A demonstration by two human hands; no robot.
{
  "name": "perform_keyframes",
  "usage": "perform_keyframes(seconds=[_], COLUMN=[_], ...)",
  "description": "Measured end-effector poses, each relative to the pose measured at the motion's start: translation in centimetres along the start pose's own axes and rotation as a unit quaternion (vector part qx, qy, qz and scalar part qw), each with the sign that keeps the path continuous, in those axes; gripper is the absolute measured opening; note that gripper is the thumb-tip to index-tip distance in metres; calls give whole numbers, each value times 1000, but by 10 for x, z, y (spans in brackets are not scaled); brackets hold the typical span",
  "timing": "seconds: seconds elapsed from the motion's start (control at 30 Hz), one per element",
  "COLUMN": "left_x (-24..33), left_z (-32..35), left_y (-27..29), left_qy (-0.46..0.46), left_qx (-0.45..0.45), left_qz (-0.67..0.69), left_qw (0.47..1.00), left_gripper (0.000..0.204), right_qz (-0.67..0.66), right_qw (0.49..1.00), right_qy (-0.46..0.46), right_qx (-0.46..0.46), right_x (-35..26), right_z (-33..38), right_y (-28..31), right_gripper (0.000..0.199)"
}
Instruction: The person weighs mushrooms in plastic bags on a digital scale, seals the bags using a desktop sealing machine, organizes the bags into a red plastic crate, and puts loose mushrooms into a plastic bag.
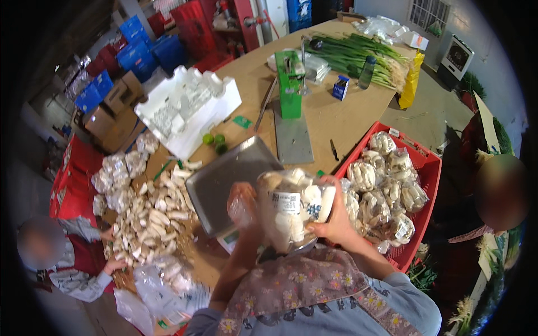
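Bag (296,215) of mushrooms held between two hands

The bag is clear, filled with white mushrooms, and carries a white label on its upper face. Position: in front of the torso, overlapping the near right part of the tray (221,182) in this view. Contact with the tray cannot be determined.

Right hand (334,217): curled on the bag's right side, thumb across the front. Left hand (242,206): at the bag's left side, with clear plastic about the fingers; glove or wrapper, and the exact grip, cannot be told.

Left of the tray: a loose mushroom pile (151,221), with filled packs (120,171) beyond it and plastic bags (148,297) at its near end. A co-worker's hand (116,265) is at the pile's left edge.

Right of the bag: a red crate (427,193) containing packed mushrooms (374,204).

Beyond the tray, on the table (330,120): a foam box (223,115), limes (216,141), a green device (290,84) and a knife (334,149). Farther out: a small blue box (340,88), a bottle (367,73) and green onions (356,53).
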State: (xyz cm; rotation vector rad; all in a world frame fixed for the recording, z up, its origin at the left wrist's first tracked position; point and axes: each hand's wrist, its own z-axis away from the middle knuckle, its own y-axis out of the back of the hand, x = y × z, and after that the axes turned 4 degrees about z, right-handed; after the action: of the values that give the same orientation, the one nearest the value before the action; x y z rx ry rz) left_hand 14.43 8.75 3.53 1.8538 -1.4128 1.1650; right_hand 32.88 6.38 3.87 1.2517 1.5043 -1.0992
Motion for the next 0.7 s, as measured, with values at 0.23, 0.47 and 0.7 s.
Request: perform_keyframes(seconds=[0.23,0.47,0.7], left_x=[22,18,65], left_z=[-3,-20,-72], left_y=[-2,15,16], left_qy=[-40,274,-119], left_qx=[15,-257,-409], left_qz=[-55,52,-226], left_qw=[998,925,876], left_gripper=[25,23,10], right_qz=[76,404,285], right_qw=[991,749,764], right_qy=[109,483,279], right_qx=[-13,-206,-508], right_x=[-19,-54,15], right_z=[1,-17,-7], right_y=[12,19,32], right_gripper=[82,31,17])
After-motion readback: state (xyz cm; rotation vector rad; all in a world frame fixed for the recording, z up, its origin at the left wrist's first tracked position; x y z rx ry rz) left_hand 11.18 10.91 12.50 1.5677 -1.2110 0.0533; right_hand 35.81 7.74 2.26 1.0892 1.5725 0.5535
